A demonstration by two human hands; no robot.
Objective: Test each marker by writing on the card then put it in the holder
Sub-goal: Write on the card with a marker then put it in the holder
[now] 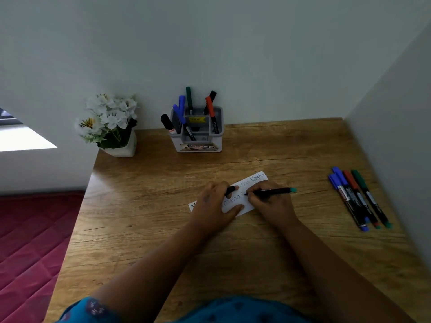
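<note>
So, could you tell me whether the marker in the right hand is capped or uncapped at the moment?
Uncapped: the marker has its bare tip on the card, and the left hand grips a dark cap.

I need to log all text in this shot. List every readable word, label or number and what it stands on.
"Varsha": handwritten on the white card, upper line, right end.
A similar handwritten word on the card's lower line: too blurred to read for sure.
Yellow sticker and front label on the marker holder: too blurred to read.
Print on the loose markers: too small to read.
</note>
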